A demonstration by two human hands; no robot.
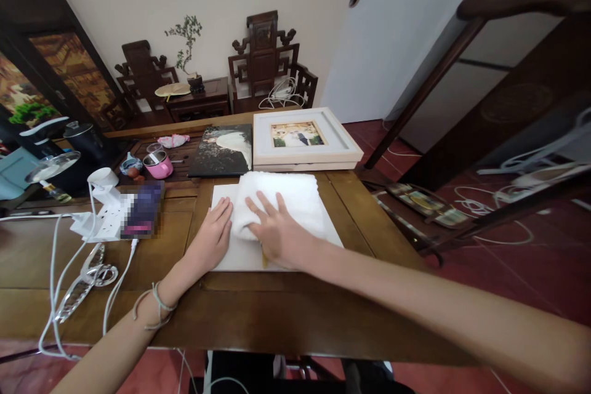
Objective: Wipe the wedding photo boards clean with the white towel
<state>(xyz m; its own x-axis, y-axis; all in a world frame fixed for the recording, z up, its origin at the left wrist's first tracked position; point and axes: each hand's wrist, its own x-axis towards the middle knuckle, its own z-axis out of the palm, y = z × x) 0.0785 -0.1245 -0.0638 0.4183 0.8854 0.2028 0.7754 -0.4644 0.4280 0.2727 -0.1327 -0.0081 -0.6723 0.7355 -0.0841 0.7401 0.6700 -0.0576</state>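
Observation:
A white folded towel (295, 197) lies on a flat white panel (231, 261), which rests on the wooden table. My right hand (277, 231) is on the towel's near left part, its fingers spread over the cloth. The thumb sits at the towel's near edge, where I cannot tell if it is tucked under. Below this hand a small brownish patch shows on the panel. My left hand (215, 234) lies flat on the panel's left edge, fingers stretched out, with nothing held.
Behind the panel lie a dark photo print (221, 151) and a pale framed picture (300, 135). At left are a pink mug (157, 165), a power strip (108, 218) with cables, a pixelated phone (144, 209) and a shiny hair claw (85, 283). A dark wooden chair (263, 55) stands beyond.

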